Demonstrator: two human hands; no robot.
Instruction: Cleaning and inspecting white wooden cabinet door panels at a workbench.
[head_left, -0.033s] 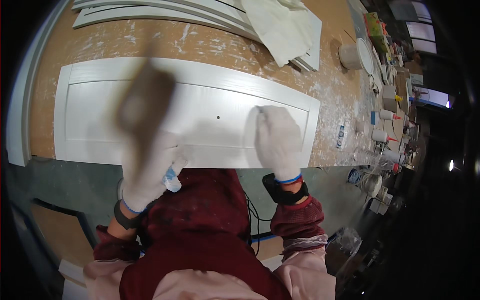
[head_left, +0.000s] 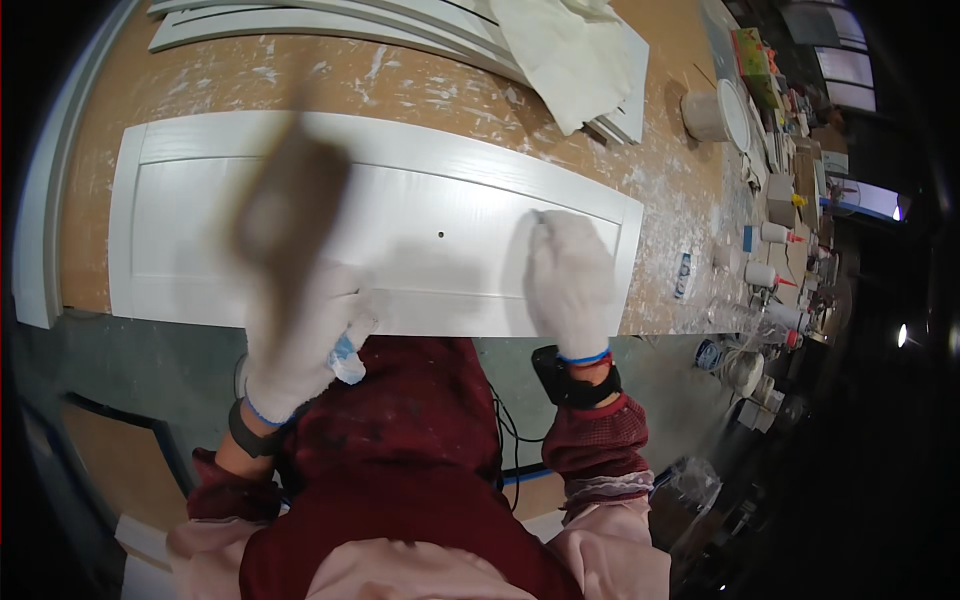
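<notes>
A long white panel (head_left: 190, 250) with a raised frame and a small hole (head_left: 441, 235) near its middle lies flat on a paint-spattered brown workbench (head_left: 400, 90). My left hand (head_left: 300, 345), in a white glove, grips a brownish block (head_left: 290, 200) over the panel's left-centre. Both the hand and the block are blurred by motion. My right hand (head_left: 570, 285), also in a white glove, rests palm down with fingers spread on the panel's right part, close to its near edge. It holds nothing.
Several white trim pieces (head_left: 300, 20) and a crumpled white cloth (head_left: 560, 55) lie at the bench's far side. A white tub (head_left: 715, 112) stands at the far right. Small bottles and clutter (head_left: 775, 260) line the right edge. A white strip (head_left: 40, 220) runs along the left edge.
</notes>
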